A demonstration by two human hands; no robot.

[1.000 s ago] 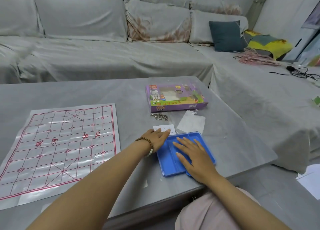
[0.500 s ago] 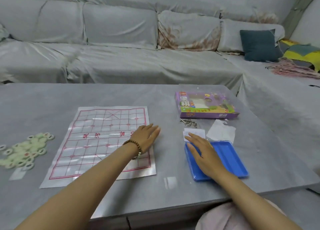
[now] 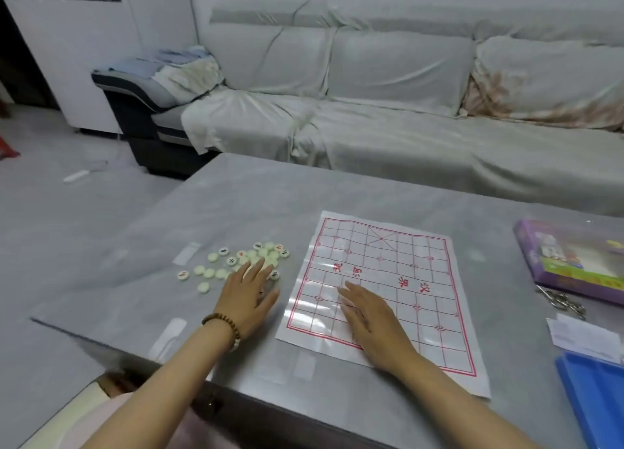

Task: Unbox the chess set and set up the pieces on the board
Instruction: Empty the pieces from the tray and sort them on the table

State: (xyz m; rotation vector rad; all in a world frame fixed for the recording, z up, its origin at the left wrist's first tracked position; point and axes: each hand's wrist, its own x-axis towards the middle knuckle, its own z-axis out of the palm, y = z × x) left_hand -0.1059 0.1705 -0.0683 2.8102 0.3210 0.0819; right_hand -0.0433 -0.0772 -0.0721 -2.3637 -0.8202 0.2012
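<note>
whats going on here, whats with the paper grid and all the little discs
A person is setting up a Chinese chess set on a grey table. The paper board lies flat with no pieces on it yet. The left hand reaches with straight fingers into the pile of pale round pieces beside the board, while the right hand rests flat on the board. The purple box and blue tray sit off to the right.
</note>
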